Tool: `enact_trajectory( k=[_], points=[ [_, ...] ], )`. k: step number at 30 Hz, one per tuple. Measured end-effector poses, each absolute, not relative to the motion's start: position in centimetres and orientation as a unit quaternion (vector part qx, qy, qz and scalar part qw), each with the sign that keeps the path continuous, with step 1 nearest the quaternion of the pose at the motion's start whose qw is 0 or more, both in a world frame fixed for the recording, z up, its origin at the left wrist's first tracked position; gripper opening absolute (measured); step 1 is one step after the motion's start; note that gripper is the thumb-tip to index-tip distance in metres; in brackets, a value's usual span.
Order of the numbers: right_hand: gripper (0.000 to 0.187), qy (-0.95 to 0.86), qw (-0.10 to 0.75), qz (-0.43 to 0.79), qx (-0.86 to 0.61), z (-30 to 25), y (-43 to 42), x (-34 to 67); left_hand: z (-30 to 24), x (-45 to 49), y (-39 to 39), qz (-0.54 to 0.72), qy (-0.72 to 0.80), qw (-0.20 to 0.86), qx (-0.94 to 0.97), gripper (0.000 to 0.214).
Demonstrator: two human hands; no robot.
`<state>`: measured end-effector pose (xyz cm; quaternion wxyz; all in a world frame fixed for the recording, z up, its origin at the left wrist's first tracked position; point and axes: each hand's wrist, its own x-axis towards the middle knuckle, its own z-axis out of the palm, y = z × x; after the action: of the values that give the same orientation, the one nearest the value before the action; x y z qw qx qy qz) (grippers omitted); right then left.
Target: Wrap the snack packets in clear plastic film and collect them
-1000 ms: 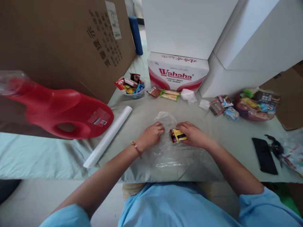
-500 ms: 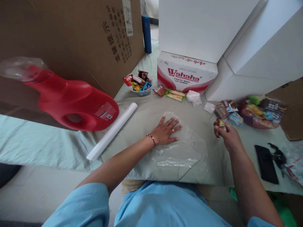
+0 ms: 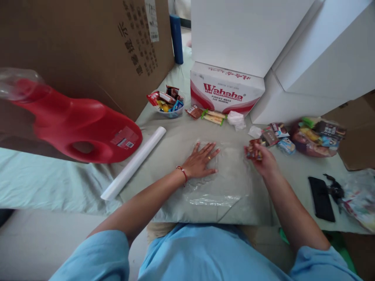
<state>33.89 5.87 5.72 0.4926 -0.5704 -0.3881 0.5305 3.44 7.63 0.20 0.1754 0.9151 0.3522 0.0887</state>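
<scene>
My left hand (image 3: 202,159) lies flat with fingers spread on a clear plastic bag (image 3: 225,179) spread on the pale green cloth. To the right, my right hand (image 3: 263,158) is closed on a few small snack packets (image 3: 253,150), red, yellow and dark, held just past the bag's right edge. A red bead bracelet sits on my left wrist.
A red jug (image 3: 79,130) lies at the left beside a white roll (image 3: 133,163). A bowl of snacks (image 3: 166,103), loose packets (image 3: 212,116), a Wahaha box (image 3: 227,91) and a snack pile (image 3: 318,134) lie behind. A black phone (image 3: 321,198) is at right.
My left hand went from gripping the bag to lying flat on it. My right hand carried the packets out to the right, then back toward the bag's edge.
</scene>
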Motion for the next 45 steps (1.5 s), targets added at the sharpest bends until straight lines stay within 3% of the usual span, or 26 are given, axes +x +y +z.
enact_trajectory(
  k=[3,6,12,16,23,28,37,42,45],
  points=[
    [0.037,-0.304,0.581,0.469,-0.591,7.0,6.3,37.8,1.0,2.9,7.7,0.120,0.360,0.184,0.907,0.079],
    [0.036,-0.386,0.556,0.422,-0.603,9.2,4.6,37.8,2.2,1.5,7.5,0.157,0.384,0.175,0.893,0.070],
    [0.048,-0.789,0.145,0.282,-0.527,10.3,2.3,27.8,2.3,-2.2,5.0,0.123,0.458,0.128,0.871,0.052],
    [0.050,-0.844,0.003,0.197,-0.498,7.8,3.4,22.2,0.6,-3.1,3.4,0.063,0.486,0.114,0.864,0.057],
    [0.078,-0.852,0.066,0.204,-0.478,4.8,3.2,23.8,0.4,-2.7,3.1,0.049,0.497,0.113,0.859,0.059],
    [0.051,-0.828,0.061,0.187,-0.525,4.9,3.2,24.7,0.4,-3.0,3.2,0.061,0.491,0.121,0.860,0.059],
    [0.045,-0.848,-0.007,0.127,-0.515,6.0,3.0,22.9,0.2,-2.9,3.1,0.058,0.494,0.118,0.859,0.059],
    [0.052,-0.862,-0.009,0.161,-0.480,5.6,3.3,23.6,0.1,-3.1,3.4,0.070,0.495,0.124,0.857,0.060],
    [0.068,-0.863,0.028,0.180,-0.472,5.8,3.0,24.6,0.8,-3.8,2.8,0.117,0.508,0.106,0.847,0.060]
  ],
)
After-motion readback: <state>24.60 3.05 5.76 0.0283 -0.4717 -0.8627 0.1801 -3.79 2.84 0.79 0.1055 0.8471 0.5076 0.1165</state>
